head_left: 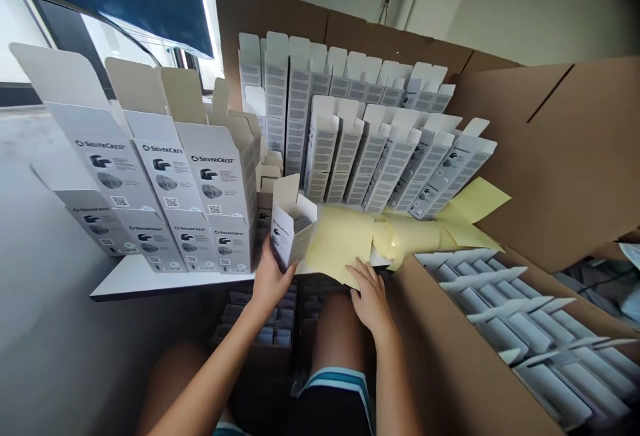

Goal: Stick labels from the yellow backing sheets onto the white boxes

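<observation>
My left hand (271, 277) is closed around the lower part of a small white carton (293, 236), which stands tilted at the table's front edge with its top flaps up. Its inside looks hollow from here. My right hand (369, 289) lies with fingers stretched out at the front edge of a yellow paper sheet (343, 233), holding nothing. Just beyond those fingers is a roll-like bundle wrapped in yellow paper (407, 236). Left of my left hand, printed SilverCrest cartons (216, 169) stand stacked with their top flaps raised.
Two rows of upright flap-open cartons (350, 156) fill the back of the table (165, 281). A large cardboard box (425, 316) packed with white cartons stands at the right. Below the table is another box of cartons (275, 336). Cardboard panels (550, 156) rise behind.
</observation>
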A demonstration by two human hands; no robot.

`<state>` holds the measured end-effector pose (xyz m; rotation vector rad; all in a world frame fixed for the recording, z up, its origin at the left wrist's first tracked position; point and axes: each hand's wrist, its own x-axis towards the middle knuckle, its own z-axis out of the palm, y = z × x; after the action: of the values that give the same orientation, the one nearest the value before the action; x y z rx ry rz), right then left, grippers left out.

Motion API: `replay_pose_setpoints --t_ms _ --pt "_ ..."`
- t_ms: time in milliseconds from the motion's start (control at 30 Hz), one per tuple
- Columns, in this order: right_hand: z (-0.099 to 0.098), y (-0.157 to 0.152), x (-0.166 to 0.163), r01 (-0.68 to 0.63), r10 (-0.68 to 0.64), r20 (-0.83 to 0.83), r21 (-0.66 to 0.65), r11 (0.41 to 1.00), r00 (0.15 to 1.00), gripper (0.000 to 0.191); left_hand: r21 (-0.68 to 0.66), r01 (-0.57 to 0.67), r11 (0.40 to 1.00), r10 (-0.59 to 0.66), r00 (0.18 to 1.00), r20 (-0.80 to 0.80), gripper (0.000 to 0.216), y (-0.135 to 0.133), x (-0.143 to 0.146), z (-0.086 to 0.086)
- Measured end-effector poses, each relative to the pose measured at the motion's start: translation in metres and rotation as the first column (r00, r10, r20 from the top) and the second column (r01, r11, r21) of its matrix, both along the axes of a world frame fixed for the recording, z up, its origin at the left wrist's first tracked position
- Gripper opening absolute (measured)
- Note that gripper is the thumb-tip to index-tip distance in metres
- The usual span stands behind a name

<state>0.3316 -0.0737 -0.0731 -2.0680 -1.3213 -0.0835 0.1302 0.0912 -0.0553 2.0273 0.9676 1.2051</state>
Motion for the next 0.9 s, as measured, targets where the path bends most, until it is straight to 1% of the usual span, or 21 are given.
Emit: replay_pose_setpoints --t_ms 67,133,233,267,300,333,367,400,433,467,500,533,567,600,633,667,700,800,833,867,900 --pt "-0.007 0.0 0.009 0.0 -0.002 0.018 0.086 0.996 1.0 0.05 0.049 -0.023 0.999 0.022 1.0 0.013 0.093 -0.001 0.002 -0.002" --pt "-0.009 0.0 0.015 0.0 -0.005 0.034 0.158 0.987 0.999 0.039 0.103 -0.063 0.993 0.06 0.998 0.033 0.096 -0.001 0.003 -0.004" --pt "-0.009 -0.003 0.014 0.046 -0.061 0.041 0.294 0.955 0.997 0.038 0.244 -0.131 0.961 0.108 0.989 0.104 0.098 -0.007 0.001 -0.008" --pt "-0.008 -0.005 0.009 0.084 -0.103 0.036 0.352 0.932 0.994 0.038 0.321 -0.148 0.936 0.101 0.982 0.156 0.096 -0.015 0.0 -0.011" --pt "-0.008 -0.008 0.002 0.134 -0.16 0.026 0.425 0.895 0.987 0.036 0.393 -0.156 0.906 0.071 0.973 0.221 0.092 -0.025 -0.001 -0.015" --pt "-0.007 -0.012 -0.006 0.188 -0.223 0.011 0.501 0.845 0.975 0.034 0.445 -0.143 0.884 0.013 0.959 0.282 0.084 -0.039 -0.002 -0.02" --pt "-0.006 -0.016 -0.016 0.236 -0.282 -0.008 0.569 0.788 0.959 0.03 0.464 -0.124 0.877 -0.061 0.929 0.364 0.075 -0.055 -0.002 -0.025" --pt "-0.005 -0.02 -0.028 0.271 -0.326 -0.027 0.622 0.735 0.945 0.027 0.411 -0.04 0.911 -0.146 0.899 0.412 0.061 -0.073 -0.003 -0.031" --pt "-0.003 -0.025 -0.04 0.292 -0.351 -0.045 0.657 0.695 0.935 0.024 0.296 0.104 0.95 -0.236 0.859 0.455 0.046 -0.089 -0.004 -0.036" --pt "-0.002 -0.031 -0.053 0.3 -0.352 -0.062 0.672 0.677 0.934 0.022 0.103 0.214 0.971 -0.234 0.794 0.561 0.035 -0.103 -0.005 -0.039" --pt "-0.002 -0.036 -0.065 0.3 -0.334 -0.081 0.669 0.68 0.939 0.021 -0.134 0.329 0.935 -0.166 0.739 0.652 0.029 -0.114 -0.006 -0.042" --pt "-0.002 -0.042 -0.077 0.294 -0.306 -0.101 0.659 0.692 0.947 0.021 -0.363 0.474 0.802 -0.104 0.71 0.696 0.028 -0.121 -0.007 -0.043" --pt "-0.004 -0.048 -0.09 0.286 -0.276 -0.12 0.647 0.707 0.954 0.022 -0.527 0.587 0.615 -0.053 0.698 0.714 0.033 -0.123 -0.007 -0.043" --pt "-0.007 -0.055 -0.101 0.276 -0.248 -0.135 0.632 0.724 0.959 0.024 -0.622 0.656 0.428 -0.031 0.698 0.715 0.04 -0.121 -0.008 -0.042" --pt "-0.011 -0.062 -0.112 0.264 -0.224 -0.144 0.613 0.744 0.964 0.025 -0.667 0.69 0.28 -0.04 0.703 0.71 0.044 -0.117 -0.008 -0.04" --pt "-0.016 -0.07 -0.123 0.249 -0.206 -0.141 0.591 0.767 0.968 0.027 -0.688 0.701 0.19 -0.07 0.708 0.702 0.048 -0.112 -0.009 -0.039" --pt "-0.022 -0.079 -0.132 0.229 -0.192 -0.125 0.566 0.792 0.973 0.028 -0.702 0.697 0.151 -0.104 0.717 0.689 0.049 -0.106 -0.011 -0.039" --pt "-0.04 -0.108 -0.151 0.14 -0.124 -0.065 0.49 0.86 0.99 0.033 -0.742 0.663 0.103 -0.212 0.743 0.634 0.048 -0.093 -0.018 -0.043" --pt "-0.045 -0.118 -0.153 0.13 -0.1 -0.087 0.473 0.872 0.991 0.034 -0.747 0.658 0.093 -0.247 0.742 0.623 0.048 -0.092 -0.02 -0.046" --pt "-0.049 -0.126 -0.153 0.144 -0.08 -0.154 0.468 0.872 0.985 0.034 -0.748 0.657 0.088 -0.274 0.738 0.616 0.048 -0.092 -0.023 -0.049" --pt "-0.051 -0.132 -0.151 0.185 -0.057 -0.271 0.473 0.861 0.961 0.035 -0.748 0.658 0.085 -0.292 0.734 0.613 0.047 -0.093 -0.026 -0.052"
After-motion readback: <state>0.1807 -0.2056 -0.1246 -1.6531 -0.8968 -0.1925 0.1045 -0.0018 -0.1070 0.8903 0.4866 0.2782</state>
